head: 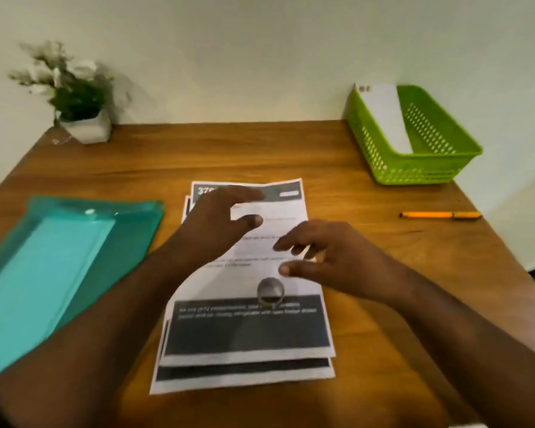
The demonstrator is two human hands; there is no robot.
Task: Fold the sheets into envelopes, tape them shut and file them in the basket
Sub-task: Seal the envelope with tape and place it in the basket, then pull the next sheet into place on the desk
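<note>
A small stack of printed sheets with dark bands lies in the middle of the wooden table. A clear tape roll stands on the top sheet. My left hand hovers over the upper part of the stack, fingers spread and holding nothing. My right hand is over the sheet's right side just above the tape roll, fingers loosely extended and empty. At the back right, a green basket holds one white folded envelope leaning against its left wall.
A teal plastic folder lies at the left. An orange pen lies at the right near the table's edge. A potted plant stands in the back left corner against the wall.
</note>
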